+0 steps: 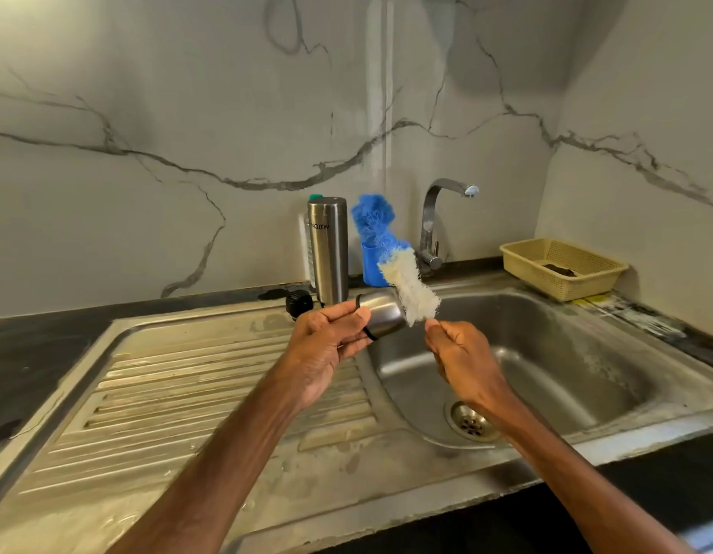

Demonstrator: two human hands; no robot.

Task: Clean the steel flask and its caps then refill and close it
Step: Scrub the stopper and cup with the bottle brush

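Holding item one in view, I log the steel outer cap (383, 318): a brushed-metal cup, tilted, its open mouth toward the basin. The left hand (327, 345) grips it with fingers curled round it above the sink's (587, 353) inner edge. The right hand (463, 353) pinches the thin handle of a shaggy white bottle brush (411, 291), bristles at the cap's mouth.

- Steel flask (328, 249): tall cylinder, standing inverted behind the ribbed drainboard (187, 393).
- Black inner cap (299, 302): just beside its base.
- Blue brush holder (373, 265), chrome tap (435, 217), beige mesh basket (563, 281): further right.
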